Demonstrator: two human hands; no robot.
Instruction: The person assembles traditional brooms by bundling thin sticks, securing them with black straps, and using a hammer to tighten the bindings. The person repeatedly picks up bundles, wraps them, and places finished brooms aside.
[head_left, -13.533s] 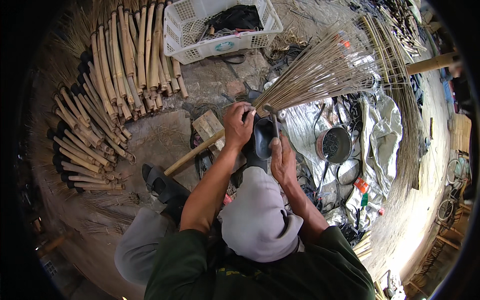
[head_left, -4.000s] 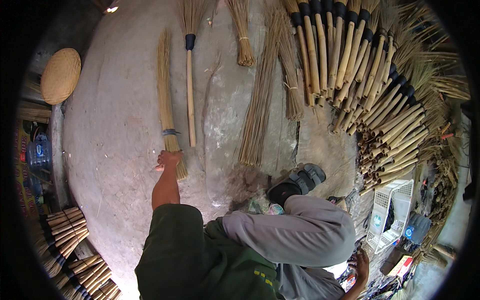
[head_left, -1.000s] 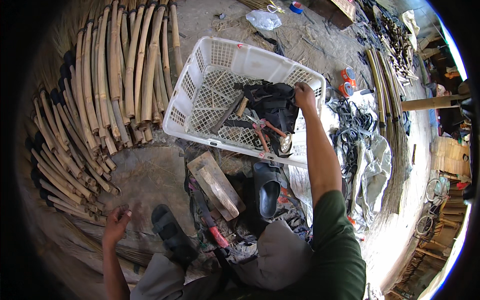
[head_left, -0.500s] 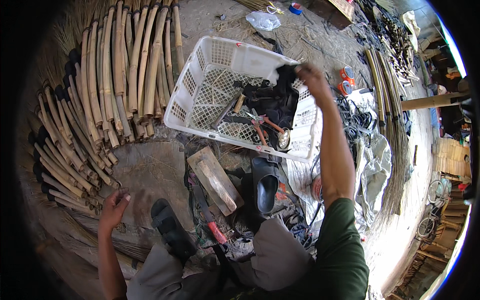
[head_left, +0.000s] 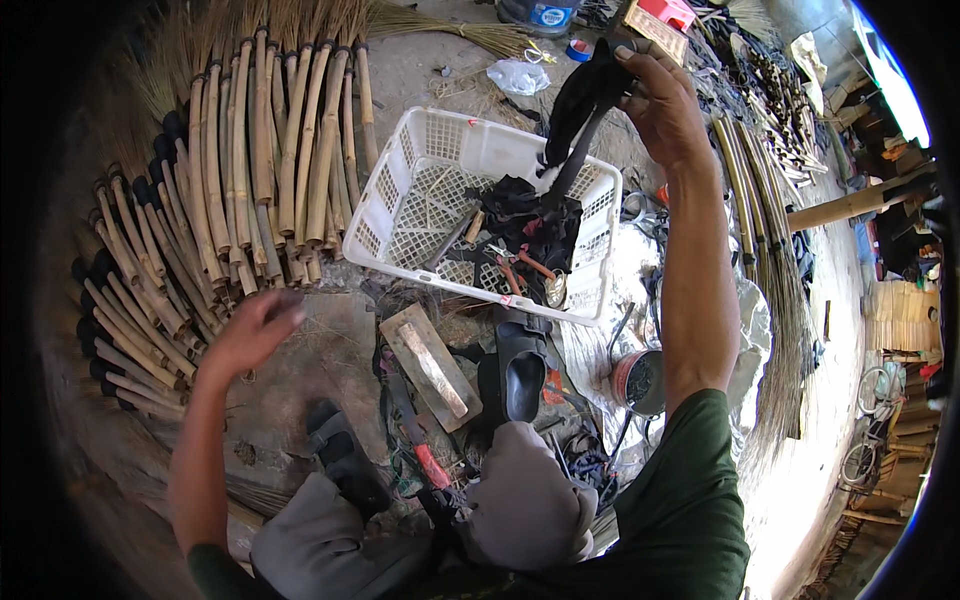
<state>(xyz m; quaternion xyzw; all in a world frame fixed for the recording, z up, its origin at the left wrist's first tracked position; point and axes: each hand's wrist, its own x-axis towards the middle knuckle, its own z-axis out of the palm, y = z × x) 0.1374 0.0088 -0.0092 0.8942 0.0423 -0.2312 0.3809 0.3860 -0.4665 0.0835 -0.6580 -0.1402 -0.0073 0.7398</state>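
Note:
High above the far right corner of the white plastic crate (head_left: 365, 235), my right hand (head_left: 664, 105) is closed on a black strip of limp material (head_left: 580, 105), cloth or rubber, which hangs down over the crate. More black scraps (head_left: 515, 200) lie inside, along with red-handled pliers (head_left: 530, 265) and a short wooden handle (head_left: 475, 227). My left hand (head_left: 255, 335), slightly blurred, hovers over a flat board (head_left: 300, 400) beside the brooms. Its thumb and fingers are apart, with nothing visible between them.
Many brooms with bamboo handles (head_left: 265, 150) lie stacked at left. Between my feet are a wooden block (head_left: 430, 367) and a red-handled knife (head_left: 430, 462). A small bucket (head_left: 638, 382) stands at right, near longer brooms (head_left: 765, 220). Blue tape (head_left: 579, 50) lies behind the crate.
My right hand has risen from the crate's right side, lifting the black strip. My left hand has moved forward and slightly right. With the view shifted, the bucket shows more fully.

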